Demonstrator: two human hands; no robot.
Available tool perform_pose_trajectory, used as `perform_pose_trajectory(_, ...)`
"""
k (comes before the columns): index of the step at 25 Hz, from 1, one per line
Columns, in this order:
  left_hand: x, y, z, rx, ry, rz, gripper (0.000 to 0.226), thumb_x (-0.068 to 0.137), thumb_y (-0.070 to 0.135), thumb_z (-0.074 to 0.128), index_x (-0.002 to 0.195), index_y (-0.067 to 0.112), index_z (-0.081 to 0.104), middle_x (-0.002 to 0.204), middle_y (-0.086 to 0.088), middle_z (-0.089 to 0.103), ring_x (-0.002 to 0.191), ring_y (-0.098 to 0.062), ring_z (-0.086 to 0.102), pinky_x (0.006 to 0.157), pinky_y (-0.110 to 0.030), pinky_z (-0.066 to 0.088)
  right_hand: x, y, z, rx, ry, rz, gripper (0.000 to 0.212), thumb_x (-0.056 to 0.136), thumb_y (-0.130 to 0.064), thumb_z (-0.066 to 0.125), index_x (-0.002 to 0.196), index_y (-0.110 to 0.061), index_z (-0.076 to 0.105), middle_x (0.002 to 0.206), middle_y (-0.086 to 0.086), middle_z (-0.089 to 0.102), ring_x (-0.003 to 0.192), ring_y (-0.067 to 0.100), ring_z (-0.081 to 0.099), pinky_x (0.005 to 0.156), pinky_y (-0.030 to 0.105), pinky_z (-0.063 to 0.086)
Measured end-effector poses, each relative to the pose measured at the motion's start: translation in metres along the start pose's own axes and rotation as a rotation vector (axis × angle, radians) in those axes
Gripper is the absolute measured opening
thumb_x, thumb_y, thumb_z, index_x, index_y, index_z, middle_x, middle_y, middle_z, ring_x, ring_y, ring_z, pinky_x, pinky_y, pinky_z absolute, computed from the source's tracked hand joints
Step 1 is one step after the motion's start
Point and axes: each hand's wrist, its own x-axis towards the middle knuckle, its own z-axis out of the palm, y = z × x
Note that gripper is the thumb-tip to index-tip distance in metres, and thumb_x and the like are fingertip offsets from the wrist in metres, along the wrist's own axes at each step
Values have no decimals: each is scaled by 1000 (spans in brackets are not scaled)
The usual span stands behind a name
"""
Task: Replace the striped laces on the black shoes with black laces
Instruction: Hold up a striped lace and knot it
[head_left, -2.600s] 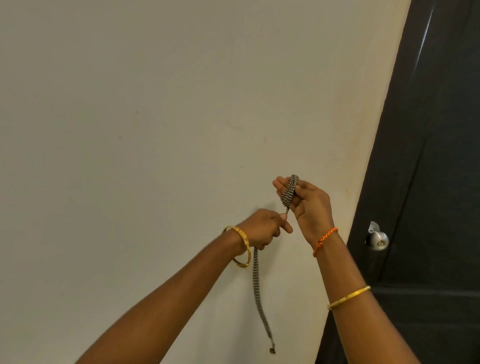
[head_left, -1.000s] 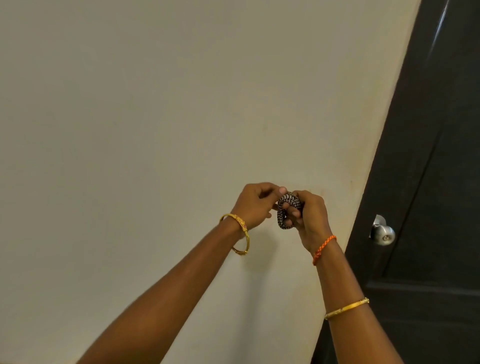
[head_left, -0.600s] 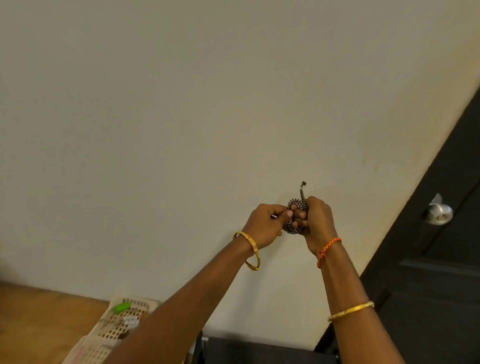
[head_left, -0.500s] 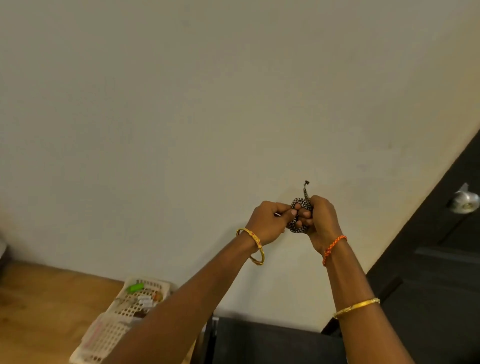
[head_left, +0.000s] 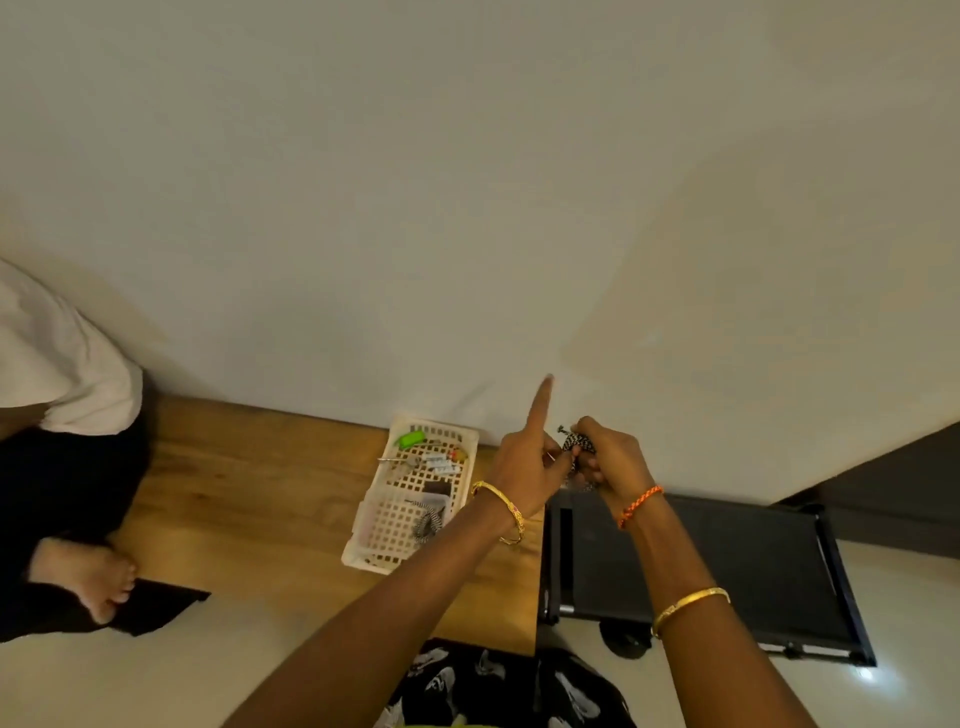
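The striped lace (head_left: 575, 443) is wound into a small coil, and my right hand (head_left: 610, 462) grips it above the wooden surface. My left hand (head_left: 527, 465) is beside it, thumb and curled fingers pinching at the coil's edge while the index finger points straight up. A second coiled striped lace (head_left: 429, 524) lies in the white plastic basket (head_left: 371, 553). No black shoes are in view.
The basket sits on a wooden top (head_left: 249, 499) against the wall and also holds keys (head_left: 400, 460), a green tag (head_left: 410, 439) and small items. A black rack (head_left: 727, 561) stands to the right. Another person's bare foot (head_left: 85, 577) is at the left.
The hanging striped lace has been wound into a coil in my right hand. My view has tipped down to the basket and wooden top. My left index finger now sticks up.
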Motion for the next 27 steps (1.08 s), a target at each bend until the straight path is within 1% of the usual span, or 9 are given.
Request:
perform_pose_trajectory(2, -8, -27, -9, 54, -59, 57, 49, 92, 9, 55, 139, 18, 46, 85, -11, 68, 72, -16, 62, 67, -20, 51, 5, 22, 21, -13, -9, 44, 29, 89, -15, 55, 61, -7, 52, 37, -4, 43, 31, 7, 32, 37, 19, 35)
perform_pose_trajectory(4, -17, -56, -15, 19, -35, -12, 21, 93, 6, 53, 108, 4, 67, 84, -13, 68, 68, -12, 57, 59, -15, 41, 11, 44, 45, -27, -17, 108, 30, 90, -16, 54, 61, -8, 53, 37, -4, 42, 32, 8, 32, 38, 20, 35)
perform_pose_trajectory(8, -38, -127, -18, 35, -21, -227, 18, 92, 3, 54, 89, -3, 71, 76, -23, 63, 68, -30, 57, 56, -21, 27, 30, 108, 93, -112, 30, 263, 23, 90, -19, 57, 70, -10, 50, 46, 3, 45, 38, 14, 38, 41, 24, 39)
perform_pose_trajectory(10, -47, -162, -19, 71, -21, -308, 19, 91, 3, 55, 89, -5, 71, 75, -25, 63, 66, -31, 55, 55, -24, 24, 41, 142, 113, -210, 76, 275, 13, 90, -16, 58, 84, -7, 51, 61, 7, 54, 51, 16, 49, 47, 23, 44)
perform_pose_trajectory(13, -48, -213, -28, 122, 35, -464, 21, 91, 5, 55, 84, -10, 69, 76, -27, 65, 66, -34, 56, 55, -28, 24, 62, 187, 139, -395, 39, 203, 26, 91, -23, 59, 85, 3, 61, 79, 16, 61, 76, 23, 57, 70, 37, 50)
perform_pose_trajectory(14, -46, -230, -31, 141, 48, -517, 22, 91, 6, 55, 85, -10, 69, 77, -27, 65, 67, -34, 56, 56, -29, 27, 66, 199, 148, -423, 1, 203, 29, 91, -28, 60, 86, 0, 63, 80, 14, 64, 78, 22, 60, 72, 38, 52)
perform_pose_trajectory(17, -31, -270, -41, 221, 57, -628, 24, 92, 9, 53, 86, -8, 69, 81, -28, 66, 75, -38, 61, 59, -35, 37, 72, 227, 175, -516, -73, 142, 23, 85, -33, 67, 92, -11, 64, 81, -1, 65, 75, 12, 60, 65, 20, 48)
perform_pose_trajectory(21, 0, -297, -48, 434, -85, -700, 24, 91, 13, 52, 93, -3, 70, 91, -24, 68, 86, -38, 62, 62, -33, 37, 89, 238, 202, -777, -52, 7, 18, 91, -21, 58, 101, -8, 66, 96, 14, 69, 91, 30, 62, 75, 35, 50)
perform_pose_trajectory(27, 18, -309, -40, 647, -217, -769, 22, 94, 11, 51, 111, 0, 58, 115, -22, 60, 106, -38, 59, 83, -42, 48, 109, 248, 220, -993, -60, 57, 24, 96, -17, 46, 106, -9, 66, 102, 16, 67, 98, 35, 60, 77, 37, 49)
